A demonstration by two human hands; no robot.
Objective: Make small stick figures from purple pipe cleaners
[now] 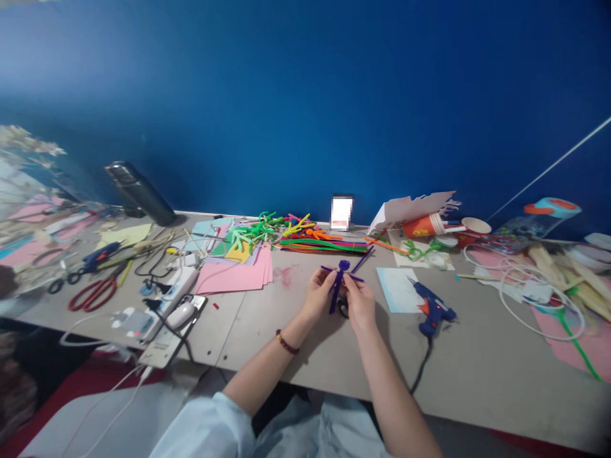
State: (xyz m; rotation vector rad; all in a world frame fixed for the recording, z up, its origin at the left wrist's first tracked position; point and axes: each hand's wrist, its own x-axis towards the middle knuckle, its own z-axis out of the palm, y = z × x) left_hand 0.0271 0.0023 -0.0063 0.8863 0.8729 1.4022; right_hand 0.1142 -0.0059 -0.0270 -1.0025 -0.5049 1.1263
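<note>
Between my two hands is a small purple pipe-cleaner figure (340, 280), with a coiled round head, arms out to the sides and a hanging body. My left hand (319, 294) pinches its left side, the fingers closed near the arm. On the other side my right hand (360, 302) is closed on it with thumb and fingertips. A straight purple stem (363, 259) slants up to the right behind the figure. Below, partly hidden by my right hand, a dark round object (342, 308) rests on the table; its kind is unclear.
A blue glue gun (433, 308) lies to the right by a pale blue sheet (397, 289). Behind are bundled pipe cleaners (319, 244) and pink paper (233, 275). Left are a power strip (172, 299), red-handled scissors (95, 292) and a dark bottle (143, 194). Cables cross the table's front edge.
</note>
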